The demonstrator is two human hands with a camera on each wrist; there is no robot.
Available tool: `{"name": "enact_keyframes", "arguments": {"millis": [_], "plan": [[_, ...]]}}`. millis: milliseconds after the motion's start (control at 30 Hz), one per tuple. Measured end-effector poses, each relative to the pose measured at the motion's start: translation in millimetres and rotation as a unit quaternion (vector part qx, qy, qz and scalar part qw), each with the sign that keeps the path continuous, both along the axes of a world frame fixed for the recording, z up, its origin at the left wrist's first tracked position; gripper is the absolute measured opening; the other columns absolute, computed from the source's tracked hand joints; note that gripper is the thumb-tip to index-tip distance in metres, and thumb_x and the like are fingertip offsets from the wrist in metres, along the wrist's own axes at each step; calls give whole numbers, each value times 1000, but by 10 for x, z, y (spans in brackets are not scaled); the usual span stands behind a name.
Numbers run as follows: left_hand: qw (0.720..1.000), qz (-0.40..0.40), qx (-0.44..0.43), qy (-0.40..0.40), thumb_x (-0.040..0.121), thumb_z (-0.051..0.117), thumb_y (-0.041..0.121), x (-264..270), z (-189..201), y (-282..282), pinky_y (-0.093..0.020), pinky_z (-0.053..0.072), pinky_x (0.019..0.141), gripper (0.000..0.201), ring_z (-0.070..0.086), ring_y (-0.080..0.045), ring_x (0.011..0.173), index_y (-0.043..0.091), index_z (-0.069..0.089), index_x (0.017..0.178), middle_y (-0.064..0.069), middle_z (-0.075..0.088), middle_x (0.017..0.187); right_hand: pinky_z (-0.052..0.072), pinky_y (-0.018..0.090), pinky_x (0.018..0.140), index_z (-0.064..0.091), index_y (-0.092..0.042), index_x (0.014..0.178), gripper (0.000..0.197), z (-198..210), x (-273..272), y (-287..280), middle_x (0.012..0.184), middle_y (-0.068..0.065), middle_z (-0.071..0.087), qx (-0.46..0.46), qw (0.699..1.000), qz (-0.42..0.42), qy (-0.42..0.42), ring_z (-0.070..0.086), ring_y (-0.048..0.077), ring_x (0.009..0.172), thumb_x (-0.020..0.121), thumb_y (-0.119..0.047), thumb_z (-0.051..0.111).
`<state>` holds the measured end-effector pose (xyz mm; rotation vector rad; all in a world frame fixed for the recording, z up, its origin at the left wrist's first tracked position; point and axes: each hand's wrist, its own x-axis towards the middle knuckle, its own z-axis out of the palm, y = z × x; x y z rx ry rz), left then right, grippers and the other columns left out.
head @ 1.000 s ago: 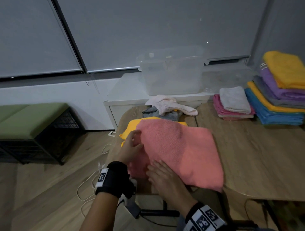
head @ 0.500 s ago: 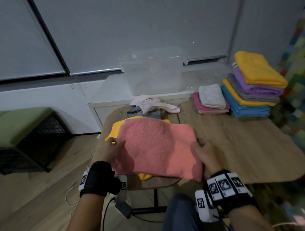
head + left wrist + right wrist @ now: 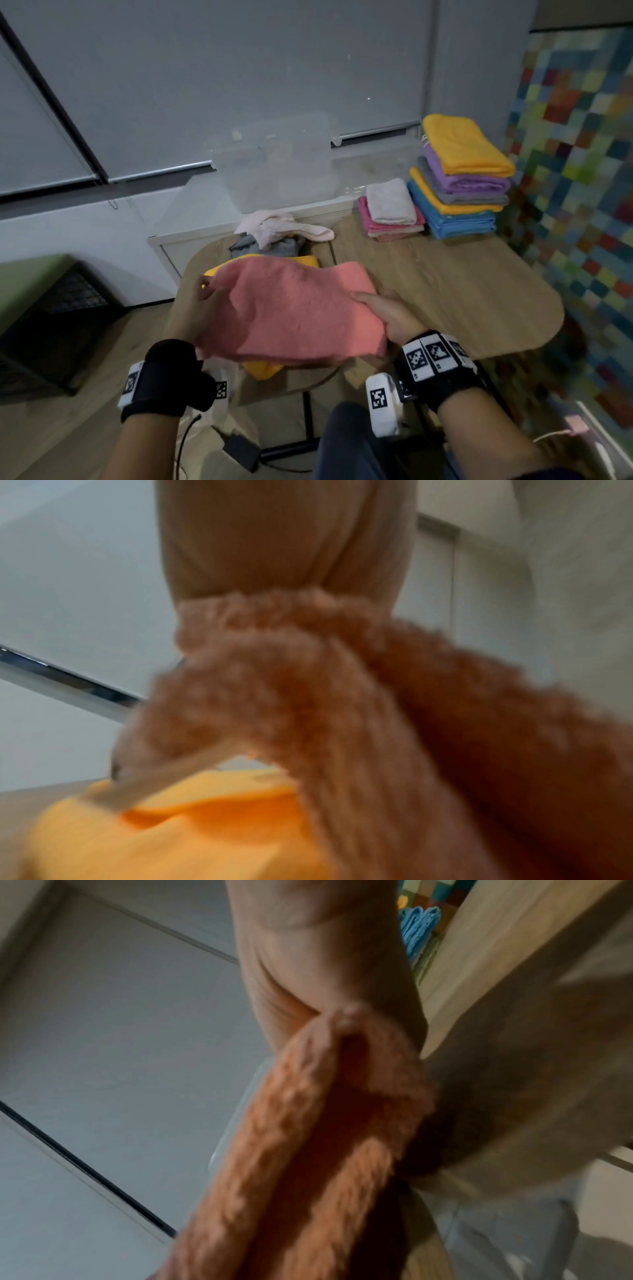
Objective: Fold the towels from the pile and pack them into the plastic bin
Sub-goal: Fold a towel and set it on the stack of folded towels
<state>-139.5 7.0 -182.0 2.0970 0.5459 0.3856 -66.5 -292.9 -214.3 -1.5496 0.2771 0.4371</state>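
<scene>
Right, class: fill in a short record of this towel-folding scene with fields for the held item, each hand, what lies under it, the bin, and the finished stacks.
Held item: coral towel, folded, lifted at both ends
Left hand: grips its left edge
Right hand: grips its right edge
Underneath: yellow towel on the wooden table
Bin: clear plastic bin on the white cabinet, contents unclear
Finished stacks: tall folded stack and small folded stack, far right
Unfolded: loose pile behind

No readable words or numbers anywhere; the wrist bands point(image 3: 432, 356) carry only black-and-white square code markers.
</scene>
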Motion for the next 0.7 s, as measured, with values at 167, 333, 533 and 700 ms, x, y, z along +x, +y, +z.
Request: {"name": "enact_keyframes", "arguments": {"millis": [167, 333, 533, 700], "plan": [[992, -43, -19, -114, 88, 55, 24, 165, 502, -456, -37, 47, 65, 21, 53, -27, 70, 40, 42, 85, -4, 60, 83, 41, 25, 64, 55, -16, 119, 44, 253, 147, -395, 112, 7, 61, 22, 984, -72, -162, 57, 19, 90, 79, -1, 66], [969, -156, -100, -166, 87, 36, -13, 482, 616, -1326, -10, 37, 65, 36, 48, -5, 71, 18, 45, 72, 3, 57, 81, 45, 22, 63, 52, -10, 124, 45, 568, 371, -1240, 106, 9, 60, -48, 955, -131, -261, 58, 16, 81, 82, 0, 65], [978, -159, -129, 41, 90, 38, -10, 700, -396, -2011, -14, 35, 38, 31, 48, -9, 46, -1, 58, 112, -4, 56, 66, 46, 37, 88, 49, -3, 124, 43, 188, 482, -2078, 119, 16, 58, -315, 920, -105, -209, 56, 31, 105, 84, -9, 64], [987, -92, -132, 11, 87, 51, -6, 723, -539, -2079, -10, 37, 42, 24, 50, -3, 51, 15, 46, 77, -3, 49, 72, 49, 43, 84, 66, -11, 106, 26, -130, 196, -1899, 107, 14, 65, -493, 811, -90, -304, 57, 34, 96, 80, -8, 63]]}}
